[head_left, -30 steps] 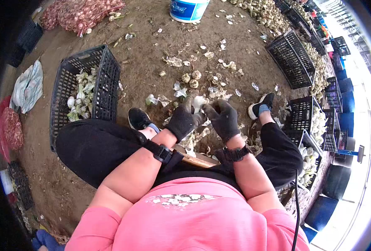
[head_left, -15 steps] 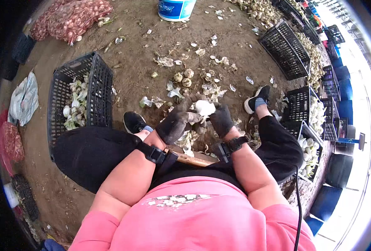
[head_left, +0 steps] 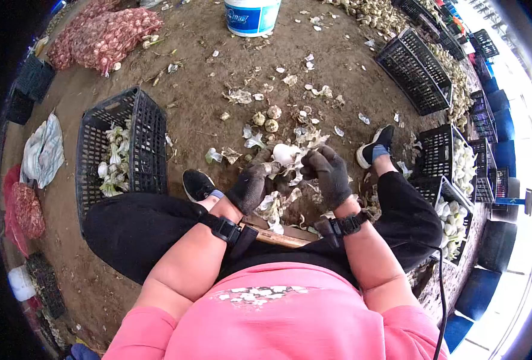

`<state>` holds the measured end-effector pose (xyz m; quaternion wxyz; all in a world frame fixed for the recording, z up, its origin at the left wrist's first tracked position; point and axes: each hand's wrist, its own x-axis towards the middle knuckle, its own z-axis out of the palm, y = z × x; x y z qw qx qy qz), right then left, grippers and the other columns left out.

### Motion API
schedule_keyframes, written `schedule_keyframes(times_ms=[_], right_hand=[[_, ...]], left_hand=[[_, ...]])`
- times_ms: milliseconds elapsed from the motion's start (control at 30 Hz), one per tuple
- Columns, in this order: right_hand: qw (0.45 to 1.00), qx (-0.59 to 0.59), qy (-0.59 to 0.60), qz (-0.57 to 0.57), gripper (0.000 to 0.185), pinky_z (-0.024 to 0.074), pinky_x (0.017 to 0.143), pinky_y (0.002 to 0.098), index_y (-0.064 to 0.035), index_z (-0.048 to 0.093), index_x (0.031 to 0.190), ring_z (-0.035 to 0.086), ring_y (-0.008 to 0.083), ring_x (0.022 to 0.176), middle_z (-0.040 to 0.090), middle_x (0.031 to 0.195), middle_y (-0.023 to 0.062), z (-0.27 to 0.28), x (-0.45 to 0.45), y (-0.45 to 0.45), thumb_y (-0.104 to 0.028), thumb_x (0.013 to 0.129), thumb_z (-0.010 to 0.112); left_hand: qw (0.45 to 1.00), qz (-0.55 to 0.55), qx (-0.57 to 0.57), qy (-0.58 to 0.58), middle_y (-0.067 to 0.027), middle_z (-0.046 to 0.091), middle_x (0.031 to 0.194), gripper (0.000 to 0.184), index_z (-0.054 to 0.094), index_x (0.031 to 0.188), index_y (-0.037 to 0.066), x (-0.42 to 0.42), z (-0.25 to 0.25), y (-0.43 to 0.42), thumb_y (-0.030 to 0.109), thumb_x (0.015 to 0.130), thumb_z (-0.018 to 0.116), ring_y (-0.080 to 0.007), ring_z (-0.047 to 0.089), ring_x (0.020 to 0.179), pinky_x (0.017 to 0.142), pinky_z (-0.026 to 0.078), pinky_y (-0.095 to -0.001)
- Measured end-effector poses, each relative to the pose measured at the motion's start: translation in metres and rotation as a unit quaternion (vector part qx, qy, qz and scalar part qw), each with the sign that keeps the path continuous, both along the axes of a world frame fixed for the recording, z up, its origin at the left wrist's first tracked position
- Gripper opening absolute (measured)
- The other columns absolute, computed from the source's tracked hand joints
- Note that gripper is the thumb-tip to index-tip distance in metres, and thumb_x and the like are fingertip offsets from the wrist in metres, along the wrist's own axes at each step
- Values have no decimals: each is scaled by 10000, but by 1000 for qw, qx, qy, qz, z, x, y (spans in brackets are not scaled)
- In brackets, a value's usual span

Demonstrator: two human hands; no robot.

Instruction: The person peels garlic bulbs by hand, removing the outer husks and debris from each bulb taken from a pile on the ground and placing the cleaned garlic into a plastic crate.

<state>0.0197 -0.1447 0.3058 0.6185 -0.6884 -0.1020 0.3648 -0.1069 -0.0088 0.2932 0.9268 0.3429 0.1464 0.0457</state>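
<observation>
A white garlic bulb (head_left: 286, 154) sits in the fingers of my left hand (head_left: 249, 185), which wears a dark glove and is closed round the bulb's lower side. Just right of the bulb, my right hand (head_left: 328, 177), gloved too, has its fingers curled together on papery garlic skin (head_left: 295, 173) that hangs between the hands. Several untrimmed garlic bulbs (head_left: 271, 125) lie on the dirt floor beyond my hands. Peeled skins (head_left: 272, 210) are scattered below and around them.
A black crate (head_left: 149, 147) with garlic stands at left. Crates of white bulbs (head_left: 452, 228) are at right, near a tilted black crate (head_left: 415, 72). A white-and-blue bucket (head_left: 251, 18) and red mesh sacks (head_left: 116, 36) stand farther off. A wooden piece (head_left: 278, 237) lies across my lap.
My right hand has turned and drawn slightly away from the bulb, with loose skin now showing between the hands. The left hand keeps hold of the bulb. The view has shifted slightly.
</observation>
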Motion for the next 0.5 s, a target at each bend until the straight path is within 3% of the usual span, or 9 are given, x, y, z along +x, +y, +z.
schedule_keyframes(times_ms=[33, 100, 167, 200, 300, 367, 433, 467, 500], right_hand=[[997, 38, -66, 19, 179, 478, 584, 255, -34, 600, 890, 571, 99, 653, 605, 737, 20, 4, -9, 1, -211, 888, 573], [995, 62, -73, 9, 126, 456, 582, 236, -33, 581, 925, 541, 78, 655, 597, 770, 3, 4, -17, 7, -137, 859, 605], [995, 60, -74, 11, 108, 438, 545, 231, -38, 579, 903, 532, 73, 634, 589, 731, 6, -3, -20, 12, -119, 845, 619], [992, -1, -117, 37, 79, 423, 507, 234, -48, 574, 869, 524, 75, 583, 579, 678, 9, -4, -19, 13, -110, 843, 617], [995, 35, -22, 89, 66, 419, 483, 239, -46, 566, 828, 526, 87, 538, 569, 629, 13, 13, -12, 14, -101, 842, 601], [995, 66, 30, 74, 109, 428, 482, 246, -37, 560, 800, 527, 87, 523, 567, 618, 17, 12, -8, 18, -130, 854, 576], [987, -45, -119, 102, 152, 448, 494, 308, -25, 567, 785, 561, 186, 515, 593, 621, 82, -12, -1, 18, -170, 830, 583], [890, -146, -416, 119, 160, 458, 531, 381, -21, 575, 778, 589, 326, 588, 606, 678, 159, -34, 3, 16, -179, 780, 603], [884, -143, -431, 113, 158, 464, 594, 425, -24, 573, 752, 584, 404, 698, 605, 757, 195, -56, 5, 13, -177, 742, 613]], left_hand=[[1000, 13, 4, 13, -76, 588, 1053, 447, 404, 1294, 69, -1, 2, -2, 139, 858, 470, -152, 608, 813, 631, 534, -283], [999, 26, 11, 28, -74, 587, 1066, 445, 401, 1297, 72, 0, 3, 1, 132, 861, 465, -144, 606, 827, 628, 529, -272], [987, -7, 160, 20, -67, 584, 1078, 450, 391, 1309, 77, -2, -1, 3, 114, 865, 451, -138, 599, 873, 648, 529, -268], [987, -9, 159, 23, -67, 584, 1078, 450, 391, 1309, 77, -4, -2, 2, 114, 865, 451, -138, 599, 873, 648, 529, -268], [999, 12, 47, 5, -46, 573, 1123, 452, 433, 1294, 75, -6, -3, 0, 91, 843, 439, -129, 586, 931, 761, 506, -257], [1000, -2, -10, 16, -58, 584, 1080, 440, 441, 1282, 77, -9, -9, 8, 105, 843, 449, -136, 595, 880, 729, 516, -272], [993, -20, -96, -67, -79, 598, 1039, 420, 449, 1264, 60, -9, -18, 9, 112, 847, 459, -152, 604, 853, 710, 525, -294], [989, -52, -102, -92, -84, 612, 993, 412, 449, 1258, 50, -11, -4, 5, 113, 851, 457, -157, 615, 798, 717, 533, -315], [989, -57, -101, -93, -84, 612, 993, 412, 449, 1258, 50, -11, 5, 2, 113, 851, 457, -157, 615, 798, 717, 533, -315]])
